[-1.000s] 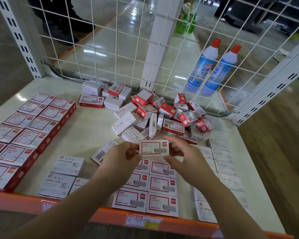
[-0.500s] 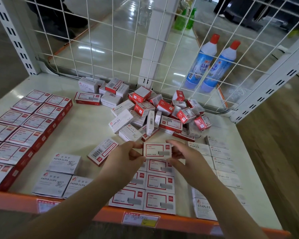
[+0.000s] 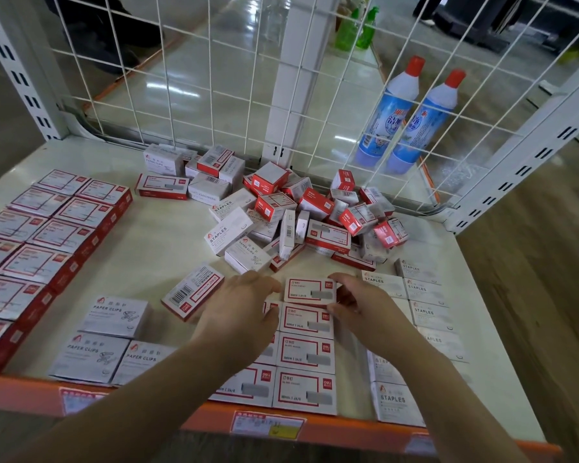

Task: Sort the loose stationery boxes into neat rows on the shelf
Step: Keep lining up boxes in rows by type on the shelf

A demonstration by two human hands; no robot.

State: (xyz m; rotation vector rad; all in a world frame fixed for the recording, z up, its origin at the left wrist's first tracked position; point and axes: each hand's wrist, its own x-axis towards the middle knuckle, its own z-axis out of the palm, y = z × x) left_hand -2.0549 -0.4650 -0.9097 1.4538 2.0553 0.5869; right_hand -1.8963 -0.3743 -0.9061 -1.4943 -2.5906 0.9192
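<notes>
Now that the red-bordered box (image 3: 310, 291) has come down from mid-air onto the shelf (image 3: 154, 248) at the far end of its column, both hands (image 3: 244, 309) (image 3: 358, 305) still pinch it, extending that row while the loose pile (image 3: 308, 218) remains

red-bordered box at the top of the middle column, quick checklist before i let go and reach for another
1. Red-bordered box flat on the shelf: ok.
2. Lined up with the column below: ok.
3. Right hand grip off the box: not ok, fingers touch its right edge.
4. Left hand clear: cannot tell, it is beside the left edge.
5. Loose pile within reach: ok.
6. Stray box placed: not ok, it lies askew.
</notes>
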